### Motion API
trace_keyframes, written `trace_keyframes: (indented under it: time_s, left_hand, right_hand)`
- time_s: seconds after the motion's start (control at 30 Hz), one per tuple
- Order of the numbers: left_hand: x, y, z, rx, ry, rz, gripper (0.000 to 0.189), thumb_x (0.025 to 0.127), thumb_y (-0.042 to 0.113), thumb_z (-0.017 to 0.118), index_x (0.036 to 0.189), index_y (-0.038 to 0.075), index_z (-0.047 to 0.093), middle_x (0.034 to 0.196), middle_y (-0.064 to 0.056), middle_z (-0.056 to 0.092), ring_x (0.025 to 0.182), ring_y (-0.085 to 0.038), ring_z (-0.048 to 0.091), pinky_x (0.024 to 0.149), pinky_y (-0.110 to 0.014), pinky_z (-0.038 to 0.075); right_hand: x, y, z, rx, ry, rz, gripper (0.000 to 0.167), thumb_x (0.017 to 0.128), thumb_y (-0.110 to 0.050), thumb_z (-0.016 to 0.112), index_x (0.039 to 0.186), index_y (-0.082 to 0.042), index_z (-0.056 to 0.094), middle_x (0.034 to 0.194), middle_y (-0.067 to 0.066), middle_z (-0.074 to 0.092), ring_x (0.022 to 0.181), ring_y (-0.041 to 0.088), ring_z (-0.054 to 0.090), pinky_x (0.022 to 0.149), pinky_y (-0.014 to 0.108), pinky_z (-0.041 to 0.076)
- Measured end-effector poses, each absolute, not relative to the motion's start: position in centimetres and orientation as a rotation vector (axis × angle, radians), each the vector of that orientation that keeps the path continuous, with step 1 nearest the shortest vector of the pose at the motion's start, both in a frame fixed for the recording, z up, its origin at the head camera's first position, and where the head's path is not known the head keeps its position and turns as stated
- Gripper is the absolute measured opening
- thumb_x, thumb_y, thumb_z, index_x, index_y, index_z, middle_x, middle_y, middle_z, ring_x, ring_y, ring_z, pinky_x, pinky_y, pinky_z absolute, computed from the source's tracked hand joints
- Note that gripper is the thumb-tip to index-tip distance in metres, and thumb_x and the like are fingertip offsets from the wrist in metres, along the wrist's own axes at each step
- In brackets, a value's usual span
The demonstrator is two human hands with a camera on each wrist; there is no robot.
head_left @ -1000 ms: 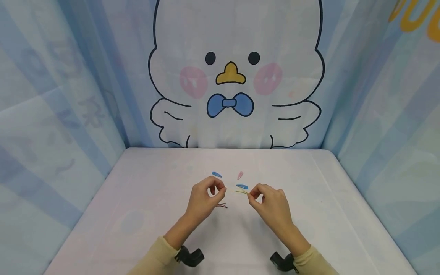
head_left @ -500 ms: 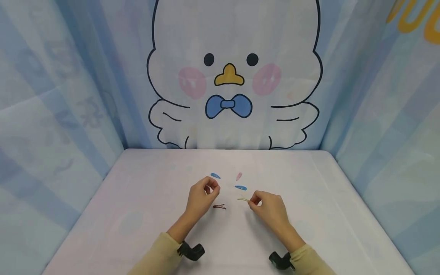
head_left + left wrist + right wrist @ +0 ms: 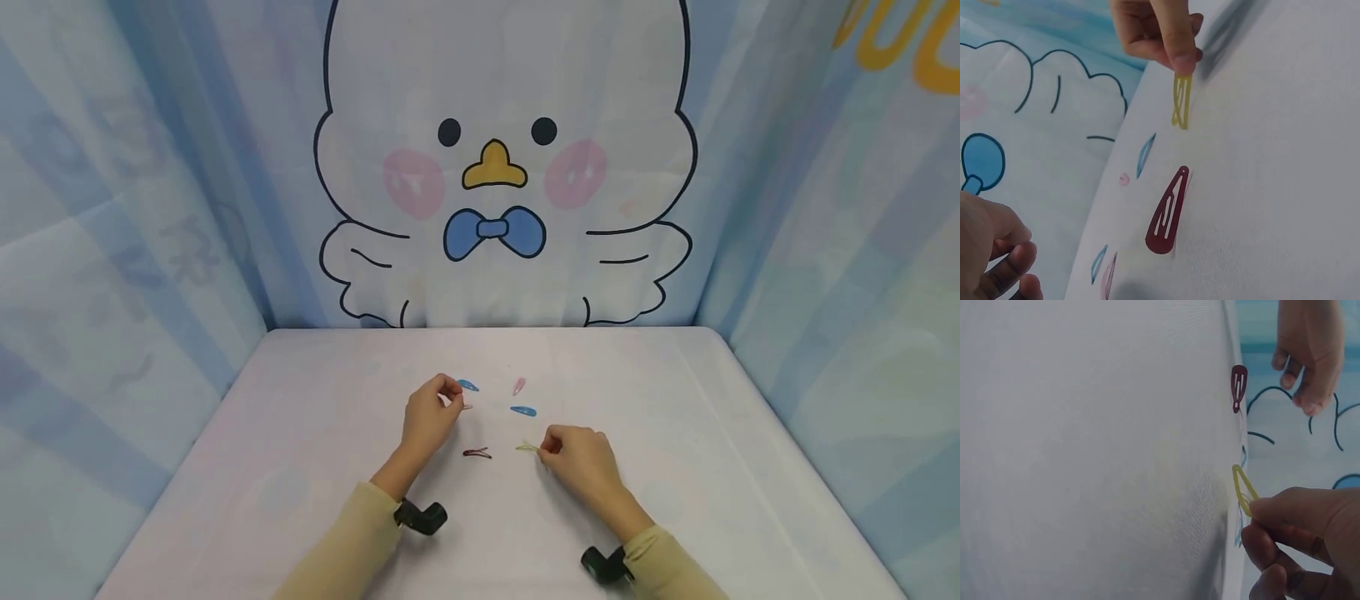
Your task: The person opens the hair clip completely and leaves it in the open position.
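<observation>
My right hand (image 3: 581, 458) pinches a yellow snap hair clip (image 3: 1244, 492) by one end, between thumb and index finger, with the other end pointing left over the table. My left hand (image 3: 431, 417) hovers at the left, fingers loosely bent, with nothing visible between them in the left wrist view. Just beyond its fingertips lie a blue hair clip (image 3: 468, 385) and a pink one (image 3: 1109, 275), the latter partly hidden in the head view. A dark red hair clip (image 3: 1168, 212) lies between the hands, its narrow end toward the yellow one.
Farther back on the white table (image 3: 337, 367) lie another blue hair clip (image 3: 523, 411) and another pink one (image 3: 519, 386). Printed curtains (image 3: 495, 292) enclose the table at the back and both sides.
My right hand has brought the yellow clip toward me, away from the blue one. My left hand has drawn off leftward and slightly back, uncovering the dark red clip and part of a pink one.
</observation>
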State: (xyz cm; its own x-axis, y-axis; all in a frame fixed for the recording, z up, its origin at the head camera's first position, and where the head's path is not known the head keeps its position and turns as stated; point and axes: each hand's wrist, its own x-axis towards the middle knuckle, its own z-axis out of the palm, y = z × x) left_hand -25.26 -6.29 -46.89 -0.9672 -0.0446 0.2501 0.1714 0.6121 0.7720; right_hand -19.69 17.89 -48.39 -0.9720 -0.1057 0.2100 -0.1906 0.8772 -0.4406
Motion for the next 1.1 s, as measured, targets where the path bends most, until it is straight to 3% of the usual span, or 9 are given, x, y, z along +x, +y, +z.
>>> trace_keyframes:
  time_s: [0.47,0.67,0.83,1.1]
  left_hand:
    - [-27.1,-7.1,-48.2,0.020,-2.704,-1.266,0.004,0.093,0.010,0.070,0.096,0.010,0.068,0.090,-0.004,0.067,0.076,-0.018,0.054,0.069,-0.030,0.044]
    - [-28.0,-7.3,-48.7,0.015,-2.888,-1.214,0.016,0.094,0.016,0.071,0.107,0.007,0.066,0.098,-0.008,0.065,0.089,-0.022,0.059,0.082,-0.038,0.052]
    - [-28.5,-7.4,-48.6,-0.019,-3.012,-1.128,0.022,0.094,0.015,0.071,0.112,0.005,0.064,0.108,-0.012,0.061,0.097,-0.027,0.058,0.091,-0.044,0.052]
    - [-28.3,-7.4,-48.6,-0.047,-3.035,-1.070,0.012,0.095,0.011,0.071,0.104,0.005,0.067,0.100,-0.009,0.057,0.089,-0.023,0.054,0.083,-0.038,0.051]
  right_hand:
    - [-20.1,17.7,-48.4,0.216,-2.969,0.715,0.015,0.084,-0.018,0.082,0.075,-0.019,0.070,0.064,-0.010,0.061,0.060,0.010,0.051,0.068,0.035,0.041]
    - [-20.2,17.8,-48.2,0.219,-2.991,0.728,0.013,0.084,-0.018,0.081,0.079,-0.017,0.069,0.067,-0.009,0.062,0.062,0.009,0.052,0.066,0.034,0.043]
    - [-20.2,17.7,-48.2,0.185,-3.033,0.768,0.014,0.084,-0.018,0.081,0.081,-0.017,0.068,0.068,-0.008,0.060,0.062,0.011,0.052,0.062,0.031,0.042]
    - [-20.2,17.9,-48.0,0.165,-3.089,0.820,0.014,0.087,-0.022,0.080,0.083,-0.017,0.067,0.066,-0.007,0.059,0.061,0.012,0.052,0.060,0.030,0.040]
